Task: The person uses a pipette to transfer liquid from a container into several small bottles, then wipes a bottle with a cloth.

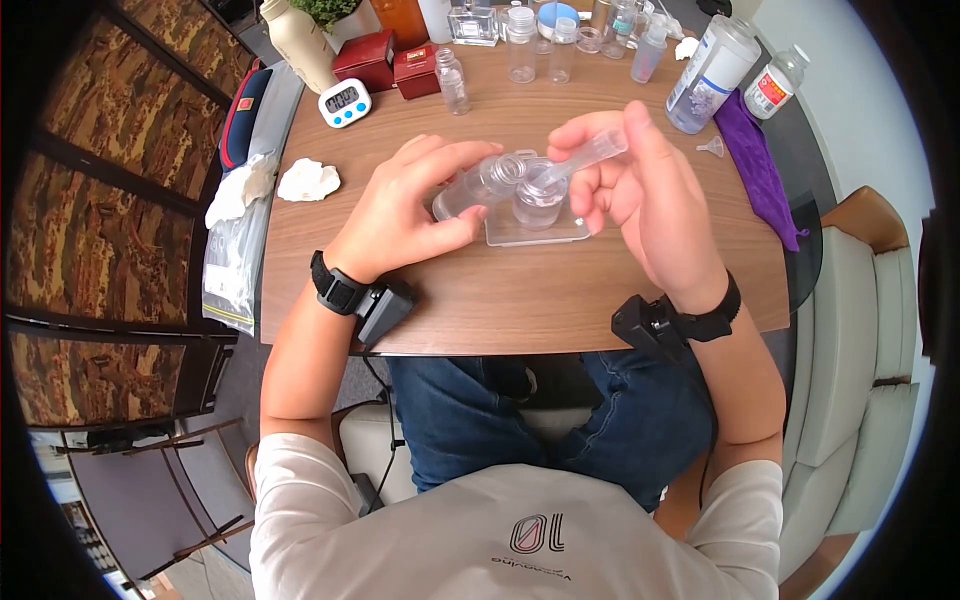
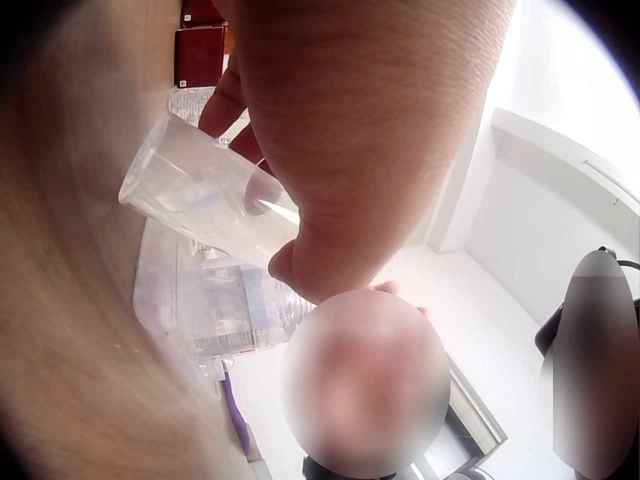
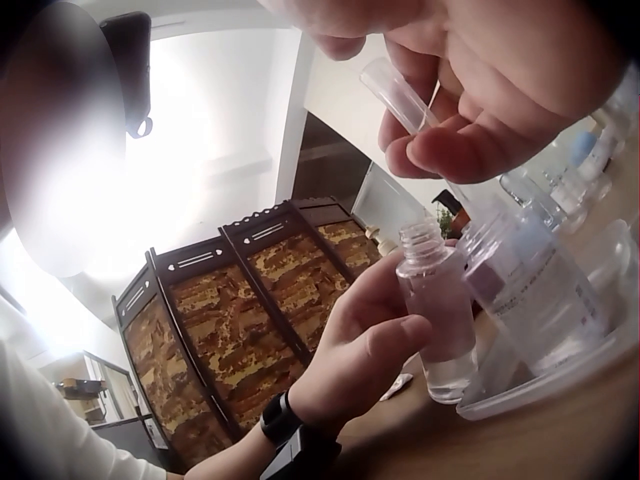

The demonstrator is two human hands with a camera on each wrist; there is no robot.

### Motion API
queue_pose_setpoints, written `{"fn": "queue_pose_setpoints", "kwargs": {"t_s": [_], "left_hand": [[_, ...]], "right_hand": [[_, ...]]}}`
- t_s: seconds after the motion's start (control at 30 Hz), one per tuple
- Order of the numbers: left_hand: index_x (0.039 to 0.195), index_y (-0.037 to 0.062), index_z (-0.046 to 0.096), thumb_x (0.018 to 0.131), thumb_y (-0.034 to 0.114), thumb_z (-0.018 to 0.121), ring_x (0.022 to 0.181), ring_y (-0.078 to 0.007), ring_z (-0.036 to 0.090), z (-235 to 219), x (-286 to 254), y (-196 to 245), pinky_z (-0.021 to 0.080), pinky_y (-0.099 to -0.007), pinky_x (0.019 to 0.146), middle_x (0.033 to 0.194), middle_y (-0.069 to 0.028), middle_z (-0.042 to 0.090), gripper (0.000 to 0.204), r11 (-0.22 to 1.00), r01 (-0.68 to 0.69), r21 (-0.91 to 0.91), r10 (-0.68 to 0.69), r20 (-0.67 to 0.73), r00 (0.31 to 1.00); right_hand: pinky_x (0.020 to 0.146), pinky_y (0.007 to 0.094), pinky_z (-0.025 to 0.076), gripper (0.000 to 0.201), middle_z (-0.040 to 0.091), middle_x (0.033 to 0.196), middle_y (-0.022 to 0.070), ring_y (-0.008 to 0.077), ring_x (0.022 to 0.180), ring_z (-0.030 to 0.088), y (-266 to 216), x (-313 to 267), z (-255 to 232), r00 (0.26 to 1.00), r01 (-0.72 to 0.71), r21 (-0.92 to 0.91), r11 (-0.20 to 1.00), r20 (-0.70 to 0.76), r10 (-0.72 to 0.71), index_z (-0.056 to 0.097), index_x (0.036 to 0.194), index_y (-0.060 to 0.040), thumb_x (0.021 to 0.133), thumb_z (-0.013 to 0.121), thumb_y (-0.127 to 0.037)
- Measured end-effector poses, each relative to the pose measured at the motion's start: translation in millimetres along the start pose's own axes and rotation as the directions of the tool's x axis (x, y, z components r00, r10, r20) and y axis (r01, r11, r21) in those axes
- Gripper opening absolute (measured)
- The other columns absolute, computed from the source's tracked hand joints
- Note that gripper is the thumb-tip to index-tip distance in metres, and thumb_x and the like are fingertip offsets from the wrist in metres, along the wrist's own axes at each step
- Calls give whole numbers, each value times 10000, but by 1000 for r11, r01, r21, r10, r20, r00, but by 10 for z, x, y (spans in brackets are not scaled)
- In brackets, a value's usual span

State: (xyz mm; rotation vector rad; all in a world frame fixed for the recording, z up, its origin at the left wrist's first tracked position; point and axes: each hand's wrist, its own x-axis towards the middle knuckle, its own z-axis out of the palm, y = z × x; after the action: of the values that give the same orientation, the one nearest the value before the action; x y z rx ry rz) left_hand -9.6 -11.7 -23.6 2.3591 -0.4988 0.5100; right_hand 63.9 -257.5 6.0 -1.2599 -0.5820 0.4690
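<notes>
My left hand (image 1: 405,205) grips a small clear bottle (image 1: 470,190), uncapped and tilted, its threaded neck leaning toward the wider clear jar (image 1: 537,210). The right wrist view shows clear liquid low in the bottle (image 3: 447,370). That jar stands open on a shallow clear plastic tray (image 1: 505,238) and bears printed text on its side. Above it, my right hand (image 1: 655,200) pinches a clear plastic dropper (image 1: 600,150) between thumb and fingers. The dropper slants, with its thin end down at the jar's mouth and its wide end up.
Behind my hands stand a small bottle (image 1: 453,85), a white timer (image 1: 345,103), red boxes (image 1: 365,62) and several clear bottles. Crumpled tissue (image 1: 308,181) lies left. To the right are a large bottle (image 1: 712,75), a tiny funnel (image 1: 711,147) and purple cloth (image 1: 765,180).
</notes>
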Motion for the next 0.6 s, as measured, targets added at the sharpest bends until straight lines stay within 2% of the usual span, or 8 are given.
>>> {"fn": "queue_pose_setpoints", "kwargs": {"t_s": [0.07, 0.13, 0.6], "left_hand": [[1231, 82, 698, 751, 164, 753, 857, -271, 625, 1, -1, 0, 538, -379, 780, 964, -115, 682, 490, 1000, 28, -5, -28, 14, 1000], [1251, 56, 685, 722, 102, 758, 793, -211, 582, 20, -5, -29, 503, -347, 745, 884, -84, 639, 536, 1000, -26, 4, 26, -9, 1000], [1252, 53, 686, 723, 103, 759, 802, -212, 585, 25, -9, -40, 509, -349, 747, 907, -90, 650, 536, 999, -32, -3, 32, -13, 999]], "right_hand": [[611, 239, 480, 583, 642, 1031, 109, 102, 726, 576, 33, 15, 7, 1000, -11, 9, 1000, 5, 11, 629, 1142, 50, 1118, 348, -461], [620, 245, 491, 586, 634, 1047, 111, 108, 735, 578, 42, 20, 2, 1000, -23, 18, 1000, 9, 22, 626, 1150, 52, 1119, 350, -464], [651, 262, 514, 585, 636, 1052, 123, 117, 746, 588, 52, 25, 1, 999, -22, 37, 999, 29, 21, 625, 1175, 60, 1119, 358, -458]]}}
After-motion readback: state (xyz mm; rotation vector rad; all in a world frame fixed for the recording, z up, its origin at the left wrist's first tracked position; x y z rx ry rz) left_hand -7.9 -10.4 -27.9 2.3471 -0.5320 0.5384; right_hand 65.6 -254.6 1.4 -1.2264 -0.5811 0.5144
